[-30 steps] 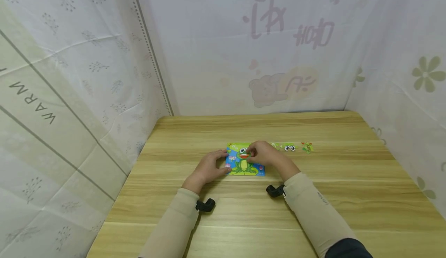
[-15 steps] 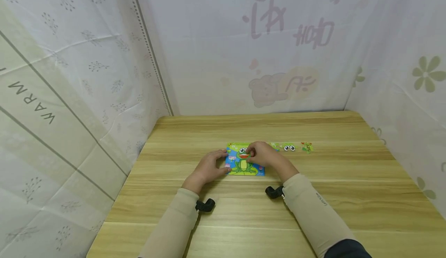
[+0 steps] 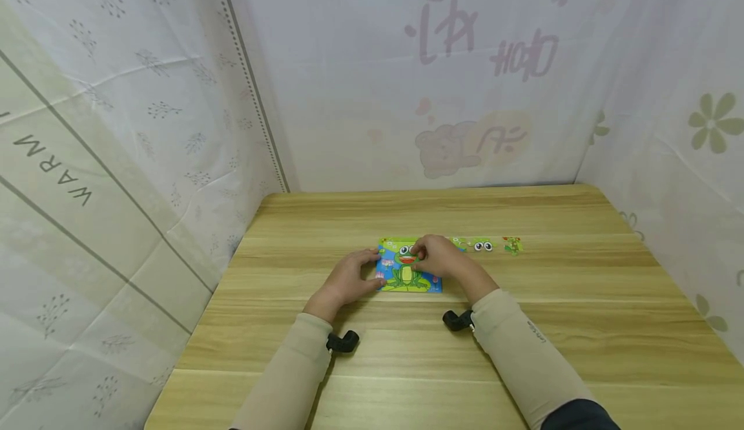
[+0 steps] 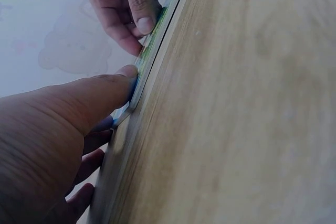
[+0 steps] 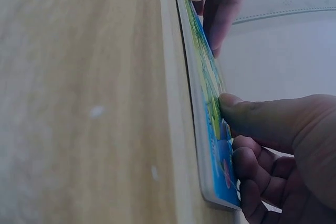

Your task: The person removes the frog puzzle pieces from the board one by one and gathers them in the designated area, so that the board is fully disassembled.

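Note:
A flat frog puzzle (image 3: pixel 405 281) with a blue and green picture lies on the wooden table in the head view. My left hand (image 3: pixel 344 280) holds its left side, thumb at the near corner and fingers at the far one. Over the puzzle's right half, my right hand (image 3: pixel 443 259) has its curled thumb and index finger at the frog's red mouth (image 3: pixel 406 259), pinching a piece there that is mostly hidden. In the right wrist view the right thumb (image 5: pixel 252 116) touches the picture's surface. The left wrist view shows the left thumb (image 4: pixel 113 90) on the puzzle's edge.
To the right of the puzzle, a green piece with cartoon eyes (image 3: pixel 483 246) and a small green and red piece (image 3: pixel 513 245) lie in a row. The right hand partly covers that row. Printed curtains (image 3: pixel 360 94) hang behind and beside the wooden table (image 3: pixel 569 301).
The right forearm has shifted very slightly to the left. Both hands keep their places on the puzzle, and the pieces in the row lie as before.

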